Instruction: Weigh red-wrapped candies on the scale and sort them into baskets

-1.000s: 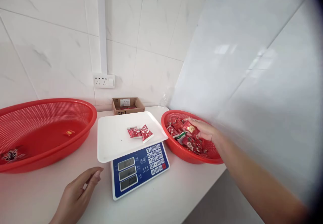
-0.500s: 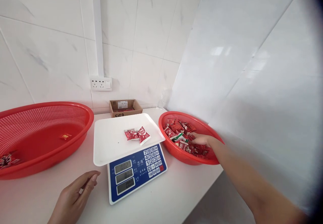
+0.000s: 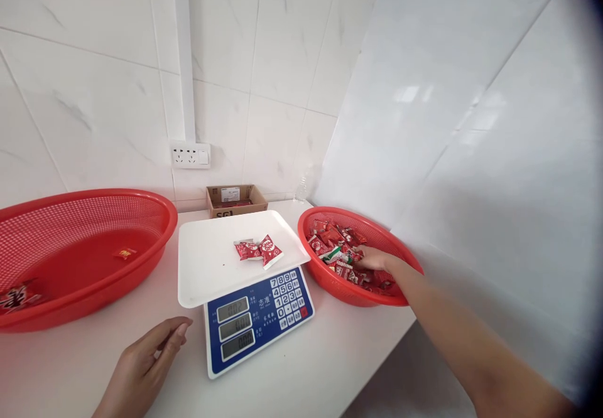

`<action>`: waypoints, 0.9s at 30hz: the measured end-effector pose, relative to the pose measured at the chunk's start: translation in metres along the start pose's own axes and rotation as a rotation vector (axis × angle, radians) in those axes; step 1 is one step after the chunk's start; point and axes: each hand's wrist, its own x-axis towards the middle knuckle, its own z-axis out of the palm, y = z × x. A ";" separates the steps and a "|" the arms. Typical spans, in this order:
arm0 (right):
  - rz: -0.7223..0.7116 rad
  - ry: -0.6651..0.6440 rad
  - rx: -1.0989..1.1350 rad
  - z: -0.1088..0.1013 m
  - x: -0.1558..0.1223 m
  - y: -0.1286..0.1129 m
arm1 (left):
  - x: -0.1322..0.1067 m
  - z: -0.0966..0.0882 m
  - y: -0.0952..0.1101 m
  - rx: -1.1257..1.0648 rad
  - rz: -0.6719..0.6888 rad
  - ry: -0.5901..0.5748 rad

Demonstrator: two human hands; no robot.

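Observation:
A blue digital scale [image 3: 257,324] with a white weighing tray [image 3: 211,261] stands in the middle of the white counter. Two small red snack packets [image 3: 258,250] lie on the tray. My right hand [image 3: 377,259] reaches down into the small red basket [image 3: 372,295] full of red packets [image 3: 332,239], its fingers curled among them. My left hand [image 3: 141,368] rests on the counter left of the scale, fingers loosely bent and holding nothing.
A big red mesh basket [image 3: 89,248] sits at the left with a few packets inside. A small cardboard box [image 3: 235,198] stands by the tiled wall under a socket [image 3: 191,154]. A white panel rises at the right.
My right hand, which held a packet above the heap a second ago, has sunk lower into the small basket. The left hand has barely moved.

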 end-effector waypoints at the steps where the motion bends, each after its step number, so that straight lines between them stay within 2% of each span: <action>1: 0.002 0.005 0.034 -0.002 0.001 -0.003 | 0.000 0.000 0.000 0.002 -0.002 -0.001; 6: 0.036 0.139 0.229 -0.023 -0.001 -0.012 | 0.001 0.003 -0.003 -0.029 -0.014 -0.027; 9: 0.007 0.165 0.350 -0.030 -0.007 -0.027 | 0.000 0.003 0.002 -0.046 0.000 -0.016; 12: -0.083 0.117 0.460 -0.023 -0.017 -0.063 | -0.002 0.001 0.012 -0.054 0.033 -0.030; 15: -0.233 -0.003 0.549 -0.004 -0.037 -0.116 | -0.004 -0.001 0.020 -0.056 0.056 -0.039; 19: -0.602 -0.045 0.276 0.031 -0.071 -0.184 | -0.004 -0.003 0.024 -0.033 0.071 -0.027; 22: -0.846 -0.059 0.110 0.059 -0.087 -0.215 | -0.004 -0.003 0.024 -0.024 0.081 -0.031; 24: -0.946 -0.046 -0.015 0.075 -0.091 -0.226 | -0.005 -0.003 0.024 -0.026 0.088 -0.039; 27: -0.955 -0.035 -0.201 0.089 -0.091 -0.233 | -0.005 -0.003 0.022 -0.018 0.088 -0.053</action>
